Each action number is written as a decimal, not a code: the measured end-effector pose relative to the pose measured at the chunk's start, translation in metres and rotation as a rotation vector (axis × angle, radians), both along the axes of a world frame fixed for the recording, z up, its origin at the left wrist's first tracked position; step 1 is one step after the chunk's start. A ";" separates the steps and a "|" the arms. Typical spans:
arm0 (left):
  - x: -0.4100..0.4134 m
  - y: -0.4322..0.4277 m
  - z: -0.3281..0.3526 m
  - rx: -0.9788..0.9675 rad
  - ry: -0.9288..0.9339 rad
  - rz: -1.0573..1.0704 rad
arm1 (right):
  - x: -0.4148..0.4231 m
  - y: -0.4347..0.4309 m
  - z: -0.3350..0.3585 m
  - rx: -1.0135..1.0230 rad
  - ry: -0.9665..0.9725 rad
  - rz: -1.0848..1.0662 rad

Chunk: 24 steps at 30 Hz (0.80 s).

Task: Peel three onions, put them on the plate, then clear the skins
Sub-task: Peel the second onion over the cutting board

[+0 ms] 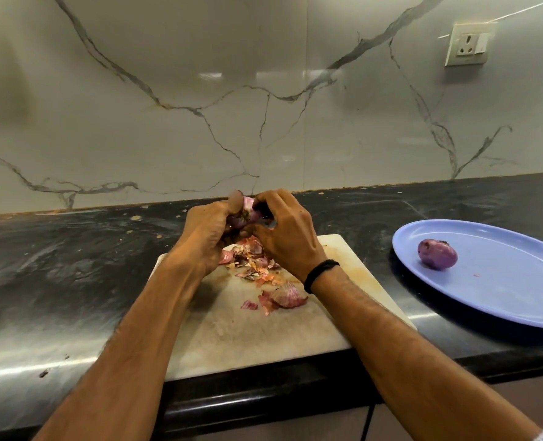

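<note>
Across the dark surface (72,281), skins (254,265) could scatter off the cutting board (232,338) if a strip tears free sharply. The half-peeled onion (248,211), held above the board's far edge with the fingers of the left hand (206,237) and right hand (286,237) curled round it, might slip. Counted: one plate (502,297), one board, two onions in view, one being the peeled onion (437,253) on the plate, and many skin scraps.
</note>
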<state>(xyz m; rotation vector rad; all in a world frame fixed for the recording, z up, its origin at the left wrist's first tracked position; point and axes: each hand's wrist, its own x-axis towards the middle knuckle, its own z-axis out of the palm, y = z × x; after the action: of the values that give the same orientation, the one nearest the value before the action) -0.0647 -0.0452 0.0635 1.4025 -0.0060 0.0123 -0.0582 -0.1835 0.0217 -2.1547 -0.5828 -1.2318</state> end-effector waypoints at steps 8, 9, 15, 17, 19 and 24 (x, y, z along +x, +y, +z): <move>-0.001 0.004 0.000 0.036 0.038 0.000 | -0.002 -0.004 -0.002 -0.098 -0.043 0.011; 0.000 0.005 -0.001 0.035 0.042 -0.006 | -0.002 -0.004 -0.002 -0.111 -0.036 0.019; 0.002 0.007 -0.003 0.050 0.060 -0.024 | -0.006 -0.003 -0.002 -0.152 0.020 0.036; 0.005 0.007 -0.004 0.048 0.069 -0.015 | -0.007 -0.002 -0.002 -0.146 0.022 0.036; 0.006 0.006 -0.004 0.029 0.067 -0.004 | -0.006 -0.001 -0.001 -0.099 0.024 0.031; 0.003 0.001 0.000 -0.133 0.056 0.021 | 0.000 -0.002 -0.004 0.050 0.008 -0.032</move>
<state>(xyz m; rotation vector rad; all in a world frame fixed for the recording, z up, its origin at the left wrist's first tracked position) -0.0621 -0.0440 0.0637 1.2693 0.0554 -0.0087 -0.0585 -0.1854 0.0179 -2.1339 -0.5100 -1.2412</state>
